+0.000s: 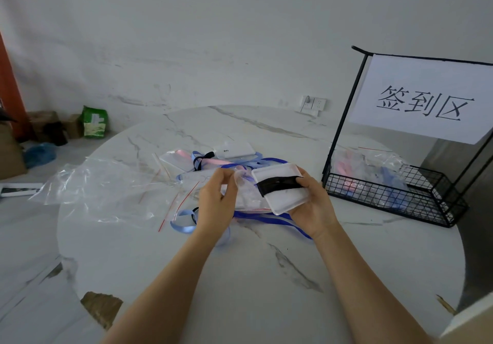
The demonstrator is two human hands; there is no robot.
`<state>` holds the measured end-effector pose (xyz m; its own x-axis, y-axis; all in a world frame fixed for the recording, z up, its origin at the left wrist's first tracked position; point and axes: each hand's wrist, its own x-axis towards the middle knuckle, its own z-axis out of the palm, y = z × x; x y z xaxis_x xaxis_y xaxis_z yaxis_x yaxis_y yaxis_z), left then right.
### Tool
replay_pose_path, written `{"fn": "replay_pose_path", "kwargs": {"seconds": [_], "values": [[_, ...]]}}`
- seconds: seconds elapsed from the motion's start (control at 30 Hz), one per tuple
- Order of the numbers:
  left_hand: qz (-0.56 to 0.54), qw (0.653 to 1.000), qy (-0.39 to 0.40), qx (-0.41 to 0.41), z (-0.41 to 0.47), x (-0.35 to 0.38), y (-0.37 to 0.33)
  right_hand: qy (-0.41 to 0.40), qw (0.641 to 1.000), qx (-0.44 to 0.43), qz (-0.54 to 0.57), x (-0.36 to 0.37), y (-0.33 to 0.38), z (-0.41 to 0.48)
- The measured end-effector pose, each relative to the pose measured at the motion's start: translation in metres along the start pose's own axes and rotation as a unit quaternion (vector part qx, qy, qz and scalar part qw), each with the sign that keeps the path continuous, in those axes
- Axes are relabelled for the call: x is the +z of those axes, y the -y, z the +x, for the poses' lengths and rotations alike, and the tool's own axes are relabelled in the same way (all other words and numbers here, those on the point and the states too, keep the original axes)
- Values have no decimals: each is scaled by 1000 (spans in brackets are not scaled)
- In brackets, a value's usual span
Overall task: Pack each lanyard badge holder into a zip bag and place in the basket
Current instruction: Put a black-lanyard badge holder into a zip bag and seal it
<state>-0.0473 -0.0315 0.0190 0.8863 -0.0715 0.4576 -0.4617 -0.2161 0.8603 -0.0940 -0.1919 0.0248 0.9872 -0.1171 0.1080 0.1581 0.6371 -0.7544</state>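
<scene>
My right hand (pixel 312 205) holds a white badge holder (pixel 282 197) with a black lanyard wrapped around its middle, thumb pressed on the black band. Just left of it, my left hand (pixel 216 199) pinches the edge of a clear zip bag (pixel 246 194), which touches the holder's left side. Beneath both hands lies a pile of loose lanyards (pixel 229 161) in dark blue, light blue, pink and black, with more badge holders. The black wire basket (pixel 394 197) stands to the right and contains several filled bags.
A large crumpled clear bag (pixel 106 191) and empty zip bags with red strips (pixel 173 205) lie on the left of the round marble table (pixel 253 277). A paper sign (pixel 424 101) hangs on the basket's frame. Boxes and a green packet (pixel 94 122) sit on the floor.
</scene>
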Motion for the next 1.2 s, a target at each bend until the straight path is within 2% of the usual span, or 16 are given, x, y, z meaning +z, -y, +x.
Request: {"fn": "replay_pose_path", "kwargs": {"seconds": [0.1,0.23,0.4,0.47,0.57,0.67,0.8,1.0,1.2], "values": [[-8,1000,5,3,-1,-1,-2,-9,1000,-5,5,-2,2,0],[20,995,-9,100,-2,-2,4,-82,996,-17,13,-2,9,-3],[55,977,-104,176,5,-1,14,-231,969,-67,49,-4,13,-1],[75,968,-138,195,7,-1,17,-263,960,-76,53,-3,14,-1],[115,950,-170,235,9,-1,21,-265,959,-93,46,-1,15,-2],[160,928,-186,281,12,0,26,-224,968,-114,27,2,16,-4],[207,916,-147,311,13,3,31,-193,974,-121,-13,1,15,-2],[208,938,-16,278,7,1,27,-243,958,-122,-87,1,12,1],[214,945,-10,246,2,3,19,-256,929,-130,-233,5,8,0]]}}
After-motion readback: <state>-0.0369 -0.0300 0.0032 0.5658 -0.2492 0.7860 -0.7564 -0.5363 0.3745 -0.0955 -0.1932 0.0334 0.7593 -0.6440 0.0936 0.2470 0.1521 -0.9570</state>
